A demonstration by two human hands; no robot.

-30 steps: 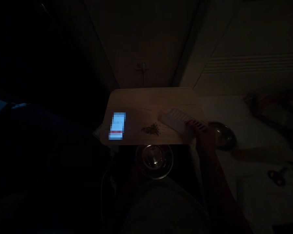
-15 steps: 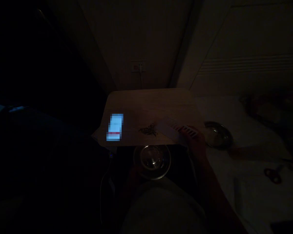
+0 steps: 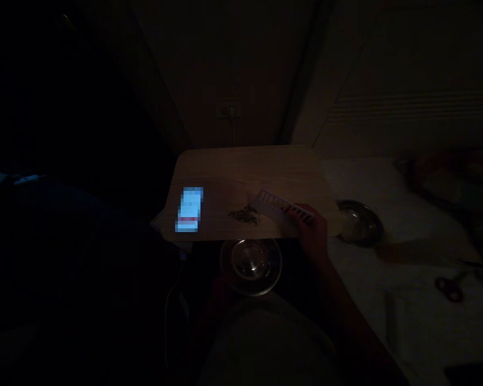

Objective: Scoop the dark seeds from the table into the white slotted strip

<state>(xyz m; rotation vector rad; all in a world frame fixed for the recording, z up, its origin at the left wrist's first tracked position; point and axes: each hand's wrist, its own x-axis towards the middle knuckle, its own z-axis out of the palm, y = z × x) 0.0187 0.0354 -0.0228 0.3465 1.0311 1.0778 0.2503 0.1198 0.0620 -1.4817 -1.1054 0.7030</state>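
Well, pale slotted piece [image 3: 274,209]: it lies aslant over the right half of the wooden board [image 3: 241,166], its far end just beside a small heap of dark bits [image 3: 246,215]; from where I stand, I can't tell whether it touches the wood.
Handling: light and thin, I'd judge, likely stiff plastic and a bit slippery; the near end, by the slotted edge, seems the sound place to hold.
Dark bits: dry-looking, probably almost weightless and easily scattered.
Right hand [image 3: 314,233]: closed around the piece's near end, fingers up at the slotted edge.
Right arm: stretched from the lower right, the forearm slanting inward to the board.
Left hand [image 3: 224,282]: a dim shape at the left side of the metal bowl [image 3: 274,262]; too dark to tell how its fingers stand.
Metal bowl: just below the board's near edge, close to the person's body.
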